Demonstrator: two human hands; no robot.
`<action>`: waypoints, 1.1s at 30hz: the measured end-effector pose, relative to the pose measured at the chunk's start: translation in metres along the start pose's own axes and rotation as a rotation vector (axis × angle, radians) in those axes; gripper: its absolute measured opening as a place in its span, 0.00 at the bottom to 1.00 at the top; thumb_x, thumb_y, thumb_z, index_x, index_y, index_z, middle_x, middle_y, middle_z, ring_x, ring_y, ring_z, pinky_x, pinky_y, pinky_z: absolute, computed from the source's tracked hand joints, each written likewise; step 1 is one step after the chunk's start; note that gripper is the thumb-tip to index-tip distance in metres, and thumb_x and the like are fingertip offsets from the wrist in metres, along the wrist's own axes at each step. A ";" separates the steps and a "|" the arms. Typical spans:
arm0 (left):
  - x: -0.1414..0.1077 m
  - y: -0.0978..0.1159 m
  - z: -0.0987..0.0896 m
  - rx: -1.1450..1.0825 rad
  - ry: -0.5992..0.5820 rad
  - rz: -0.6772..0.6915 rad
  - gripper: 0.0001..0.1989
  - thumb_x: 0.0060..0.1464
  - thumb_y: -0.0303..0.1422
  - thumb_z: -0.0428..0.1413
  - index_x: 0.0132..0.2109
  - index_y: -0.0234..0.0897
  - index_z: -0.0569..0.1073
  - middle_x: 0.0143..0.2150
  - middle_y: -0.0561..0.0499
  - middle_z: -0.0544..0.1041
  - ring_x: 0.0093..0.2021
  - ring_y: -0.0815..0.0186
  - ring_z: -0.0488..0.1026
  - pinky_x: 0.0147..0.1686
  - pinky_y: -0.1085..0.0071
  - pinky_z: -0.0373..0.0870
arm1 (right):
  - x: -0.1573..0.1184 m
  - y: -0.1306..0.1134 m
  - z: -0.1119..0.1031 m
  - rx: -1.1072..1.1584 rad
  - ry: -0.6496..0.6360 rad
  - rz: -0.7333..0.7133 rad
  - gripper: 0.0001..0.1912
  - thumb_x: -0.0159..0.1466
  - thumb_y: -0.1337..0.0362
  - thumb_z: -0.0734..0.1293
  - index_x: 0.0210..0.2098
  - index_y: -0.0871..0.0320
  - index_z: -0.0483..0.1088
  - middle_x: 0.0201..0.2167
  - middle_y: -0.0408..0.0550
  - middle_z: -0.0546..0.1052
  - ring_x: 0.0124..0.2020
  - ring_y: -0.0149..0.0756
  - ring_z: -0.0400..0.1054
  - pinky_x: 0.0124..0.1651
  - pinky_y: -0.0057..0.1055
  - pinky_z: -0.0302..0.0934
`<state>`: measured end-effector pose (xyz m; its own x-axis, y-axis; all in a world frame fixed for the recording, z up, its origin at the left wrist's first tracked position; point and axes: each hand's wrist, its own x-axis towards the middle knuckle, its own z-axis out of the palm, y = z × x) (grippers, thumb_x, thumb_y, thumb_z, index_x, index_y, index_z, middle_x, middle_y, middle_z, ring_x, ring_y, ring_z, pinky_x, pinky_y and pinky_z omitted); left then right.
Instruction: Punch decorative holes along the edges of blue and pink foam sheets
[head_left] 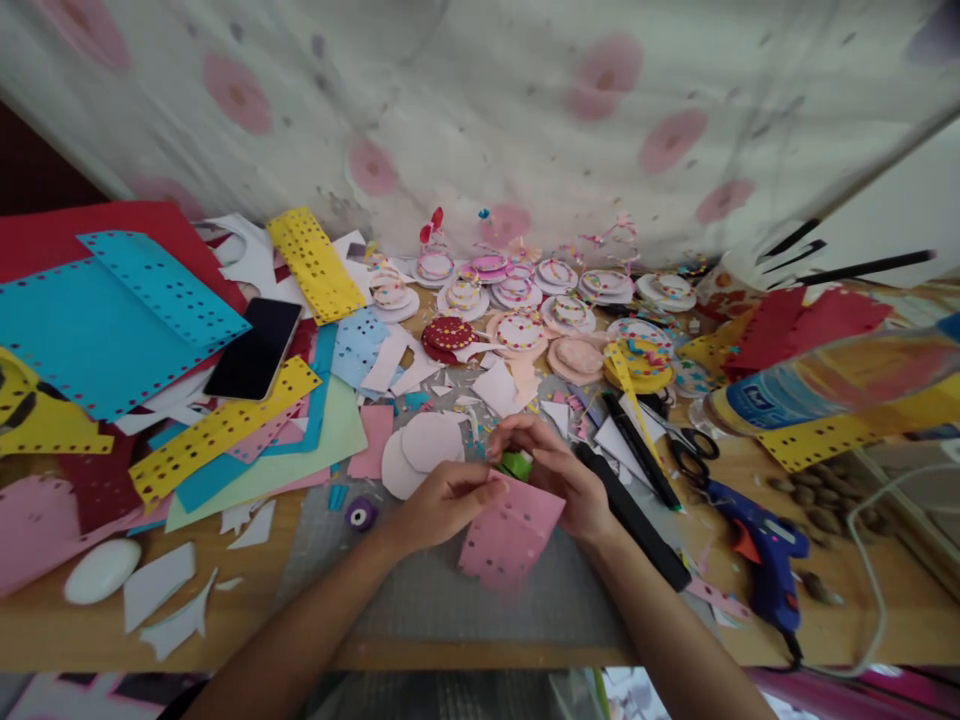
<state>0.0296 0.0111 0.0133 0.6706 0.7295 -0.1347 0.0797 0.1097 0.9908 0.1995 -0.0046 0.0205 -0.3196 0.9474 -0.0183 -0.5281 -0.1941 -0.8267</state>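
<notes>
Near the middle of the table, my left hand [450,505] pinches the upper left edge of a pink paper [504,540] that has a scatter of punched holes. My right hand [566,480] curls round a small green punch [516,464] at the paper's top edge; its palm side is partly behind the paper. Both hands are over a grey cutting mat [375,600]. Just left of the punch lie two overlapping white paper discs [431,445]. A purple punch [361,514] sits on the mat beside my left forearm.
Small decorated paper hats [517,330] fill the back. Coloured paper [112,320] and a phone [255,348] lie left. Right are a black marker [641,450], scissors [691,450], a blue glue gun [765,550] with a cable and a leaning bottle [832,380].
</notes>
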 end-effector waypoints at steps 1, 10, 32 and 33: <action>-0.001 0.000 -0.001 -0.014 0.010 0.007 0.20 0.58 0.43 0.51 0.23 0.33 0.63 0.22 0.57 0.55 0.25 0.72 0.53 0.24 0.75 0.50 | 0.000 -0.001 -0.001 0.010 -0.036 0.015 0.15 0.61 0.61 0.62 0.47 0.54 0.68 0.41 0.48 0.73 0.45 0.38 0.65 0.49 0.35 0.58; -0.002 0.001 -0.004 -0.017 -0.015 0.069 0.16 0.59 0.40 0.51 0.30 0.32 0.69 0.28 0.53 0.64 0.31 0.69 0.61 0.30 0.74 0.57 | 0.003 -0.007 -0.006 -0.297 -0.093 0.138 0.18 0.61 0.57 0.67 0.50 0.52 0.69 0.56 0.49 0.70 0.58 0.43 0.62 0.60 0.42 0.53; 0.001 0.006 0.000 0.117 0.249 -0.087 0.20 0.57 0.41 0.47 0.21 0.38 0.53 0.19 0.58 0.52 0.23 0.72 0.50 0.23 0.72 0.47 | 0.004 0.004 -0.011 -0.378 0.091 0.172 0.16 0.65 0.51 0.60 0.43 0.54 0.71 0.37 0.46 0.71 0.37 0.37 0.64 0.42 0.34 0.58; 0.001 0.006 0.001 0.115 0.252 -0.093 0.21 0.57 0.41 0.47 0.21 0.38 0.52 0.19 0.58 0.52 0.22 0.72 0.50 0.23 0.72 0.47 | 0.003 0.005 -0.011 -0.436 0.091 0.158 0.17 0.65 0.50 0.59 0.42 0.53 0.71 0.37 0.46 0.71 0.38 0.38 0.64 0.42 0.35 0.57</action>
<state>0.0315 0.0124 0.0188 0.4531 0.8662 -0.2106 0.2248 0.1176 0.9673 0.2048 0.0006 0.0103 -0.2889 0.9371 -0.1960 -0.0924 -0.2311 -0.9685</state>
